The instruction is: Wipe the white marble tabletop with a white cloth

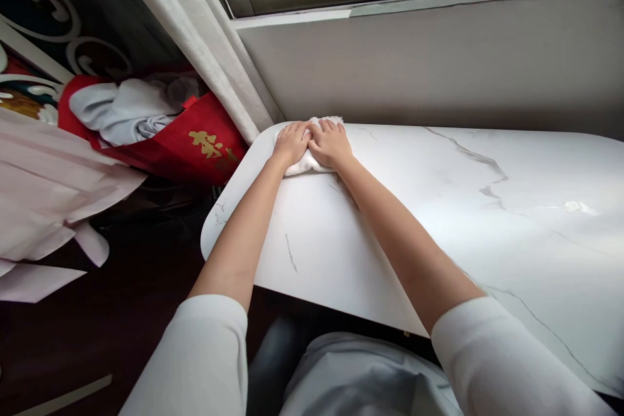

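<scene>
A folded white cloth (pixel 312 162) lies on the marble-patterned white table (pixel 487 234), near its far left corner by the wall. Both arms reach forward to it. My left hand (pixel 291 143) presses on the cloth's left part, its fingers bent over it. My right hand (pixel 331 143) is on the right part, fingers likewise curved down on the cloth. The two hands touch or nearly touch at the fingertips and thumbs. Beneath the palms, part of the cloth is hidden.
A red bag (pixel 195 143) stuffed with pale fabric (pixel 131 110) stands left of the table. A whitish curtain (pixel 195 32) hangs beside it. Behind the table is a grey wall (pixel 414 65) with a ledge. Something small and white (pixel 578 207) shows on the table's right, perhaps a reflection.
</scene>
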A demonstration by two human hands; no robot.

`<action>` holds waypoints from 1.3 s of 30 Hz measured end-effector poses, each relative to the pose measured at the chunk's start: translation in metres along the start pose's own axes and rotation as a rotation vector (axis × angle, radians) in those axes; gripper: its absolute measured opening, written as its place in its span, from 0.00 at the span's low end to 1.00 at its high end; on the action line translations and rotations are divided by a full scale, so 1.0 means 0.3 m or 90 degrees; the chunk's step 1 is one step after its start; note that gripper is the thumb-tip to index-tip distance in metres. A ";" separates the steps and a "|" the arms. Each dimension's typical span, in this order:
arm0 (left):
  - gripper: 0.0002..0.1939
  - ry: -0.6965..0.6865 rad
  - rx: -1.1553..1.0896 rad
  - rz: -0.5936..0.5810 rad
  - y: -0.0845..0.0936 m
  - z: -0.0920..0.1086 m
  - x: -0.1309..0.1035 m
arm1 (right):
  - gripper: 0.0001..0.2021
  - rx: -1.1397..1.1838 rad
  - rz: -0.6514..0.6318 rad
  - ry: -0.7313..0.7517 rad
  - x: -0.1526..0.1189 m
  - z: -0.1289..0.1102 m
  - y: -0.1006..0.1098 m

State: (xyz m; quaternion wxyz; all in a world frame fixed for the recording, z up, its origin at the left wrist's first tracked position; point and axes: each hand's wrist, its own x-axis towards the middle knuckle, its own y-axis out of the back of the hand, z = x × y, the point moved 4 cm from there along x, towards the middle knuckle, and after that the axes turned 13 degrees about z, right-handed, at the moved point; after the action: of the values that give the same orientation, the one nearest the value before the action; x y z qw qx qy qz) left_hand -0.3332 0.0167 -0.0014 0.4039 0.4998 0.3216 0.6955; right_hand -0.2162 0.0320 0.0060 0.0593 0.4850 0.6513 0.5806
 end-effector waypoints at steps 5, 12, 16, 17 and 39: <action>0.22 -0.010 -0.005 0.012 -0.023 -0.013 0.027 | 0.26 -0.010 -0.012 0.005 0.020 0.017 -0.009; 0.22 0.013 0.003 0.009 -0.014 -0.002 -0.001 | 0.25 -0.016 -0.013 0.012 0.002 0.011 0.001; 0.23 0.025 0.001 -0.002 0.006 0.028 -0.056 | 0.24 -0.019 -0.013 0.018 -0.053 -0.007 0.025; 0.23 0.026 0.001 -0.006 0.013 0.037 -0.075 | 0.25 -0.019 -0.010 0.016 -0.073 -0.014 0.034; 0.26 0.004 0.095 -0.031 0.318 0.381 -0.827 | 0.31 -0.023 -0.056 0.160 -0.753 -0.291 0.348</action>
State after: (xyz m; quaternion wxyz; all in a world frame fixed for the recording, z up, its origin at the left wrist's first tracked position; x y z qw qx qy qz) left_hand -0.2038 -0.2420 0.0054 0.3813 0.5185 0.3856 0.6611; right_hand -0.0951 -0.2024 0.0092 0.0113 0.3784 0.6635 0.6453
